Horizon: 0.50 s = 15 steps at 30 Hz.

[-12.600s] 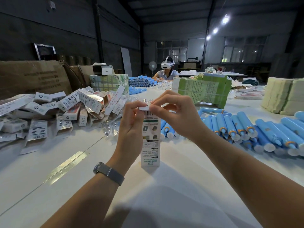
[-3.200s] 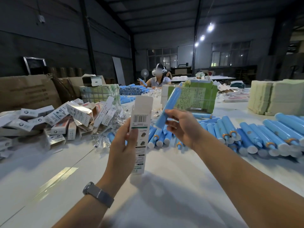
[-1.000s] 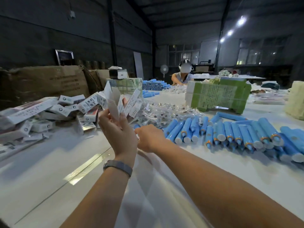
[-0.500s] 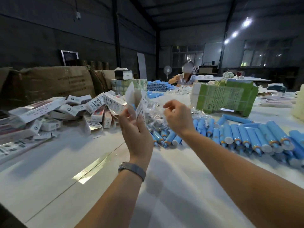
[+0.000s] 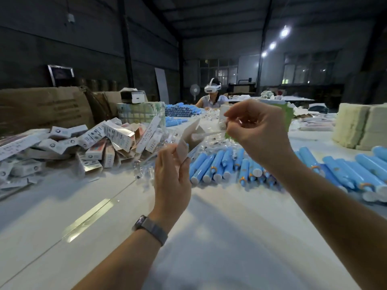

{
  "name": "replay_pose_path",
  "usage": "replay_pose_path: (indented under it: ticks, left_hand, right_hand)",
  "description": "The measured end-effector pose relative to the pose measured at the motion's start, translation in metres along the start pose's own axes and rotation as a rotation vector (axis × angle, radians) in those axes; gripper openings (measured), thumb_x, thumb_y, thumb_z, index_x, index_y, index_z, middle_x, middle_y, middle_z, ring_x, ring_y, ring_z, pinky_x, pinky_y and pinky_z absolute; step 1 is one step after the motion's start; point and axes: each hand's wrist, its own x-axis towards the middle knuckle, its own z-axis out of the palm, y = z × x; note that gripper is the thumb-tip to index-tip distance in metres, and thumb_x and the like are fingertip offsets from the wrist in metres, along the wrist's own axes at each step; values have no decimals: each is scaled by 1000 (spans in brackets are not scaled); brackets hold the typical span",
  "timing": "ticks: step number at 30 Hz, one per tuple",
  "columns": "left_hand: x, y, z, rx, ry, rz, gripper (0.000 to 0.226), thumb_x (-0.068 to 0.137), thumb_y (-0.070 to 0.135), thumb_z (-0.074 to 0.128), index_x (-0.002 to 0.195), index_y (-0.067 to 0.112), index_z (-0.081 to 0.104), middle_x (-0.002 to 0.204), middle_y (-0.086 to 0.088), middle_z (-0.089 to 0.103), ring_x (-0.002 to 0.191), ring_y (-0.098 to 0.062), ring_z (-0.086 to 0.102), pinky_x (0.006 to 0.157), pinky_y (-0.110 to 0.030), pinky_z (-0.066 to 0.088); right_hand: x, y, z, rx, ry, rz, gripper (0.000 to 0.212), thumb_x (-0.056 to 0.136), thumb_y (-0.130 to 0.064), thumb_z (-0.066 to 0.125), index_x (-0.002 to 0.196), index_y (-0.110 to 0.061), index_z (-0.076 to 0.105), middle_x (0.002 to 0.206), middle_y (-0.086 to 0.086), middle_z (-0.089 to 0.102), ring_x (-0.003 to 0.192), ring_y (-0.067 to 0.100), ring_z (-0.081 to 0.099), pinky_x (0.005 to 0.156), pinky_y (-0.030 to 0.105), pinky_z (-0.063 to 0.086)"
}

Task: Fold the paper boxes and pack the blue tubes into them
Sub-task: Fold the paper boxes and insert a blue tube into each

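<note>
My left hand [image 5: 171, 176] holds a white paper box [image 5: 189, 139] upright above the table, its open top flap pointing away from me. My right hand [image 5: 257, 130] is raised to the right of the box mouth and pinches a small clear plastic packet [image 5: 206, 135] with a thin white piece in it, which reaches toward the box opening. Rows of blue tubes [image 5: 222, 164] with white caps lie on the white table behind both hands.
A heap of packed white boxes [image 5: 88, 143] lies at the left, before brown cartons [image 5: 41, 107]. Clear packets [image 5: 146, 164] are scattered mid-table. A green carton [image 5: 290, 116] and pale stacks [image 5: 360, 126] stand at the right. A person with a headset [image 5: 212, 97] sits opposite.
My right hand has risen from the packet pile with a clear packet and moved it toward the box mouth. My left hand keeps hold of the box, now with the tube inside.
</note>
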Motion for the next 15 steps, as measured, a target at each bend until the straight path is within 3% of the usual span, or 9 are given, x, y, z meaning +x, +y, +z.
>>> replay_pose_path:
  ticks: [2, 5, 10, 15]
  left_hand:
    - [-3, 4, 3, 2, -51, 20, 21, 93, 12, 53, 112, 3, 51, 107, -10, 55, 98, -35, 57, 81, -57, 49]
    - [-7, 8, 6, -18, -97, 8, 24, 92, 14, 53, 114, 4, 53, 109, -11, 58, 99, -33, 57, 83, -56, 49]
    - [-8, 14, 6, -62, -113, -28, 23, 93, 25, 54, 115, 19, 50, 108, -5, 60, 97, -25, 59, 80, -48, 52]
    - [-6, 16, 3, -120, -160, -71, 22, 93, 28, 53, 114, 23, 49, 108, -5, 62, 98, -25, 61, 80, -53, 52]
  right_hand:
    - [-1, 3, 0, -105, -74, -66, 23, 73, -6, 69, 82, -28, 69, 72, -8, 67, 56, 1, 53, 57, 16, 45]
    - [-8, 9, 8, -254, -141, -208, 23, 75, 2, 72, 89, -16, 71, 83, -7, 62, 61, 2, 56, 61, 15, 46]
    - [-16, 20, 15, -374, -180, -319, 22, 79, 1, 67, 98, -8, 72, 88, 2, 70, 74, 16, 60, 66, 42, 54]
    - [-22, 26, 15, -442, -314, -345, 30, 87, -15, 56, 113, -13, 69, 94, -1, 72, 96, 23, 56, 70, 44, 52]
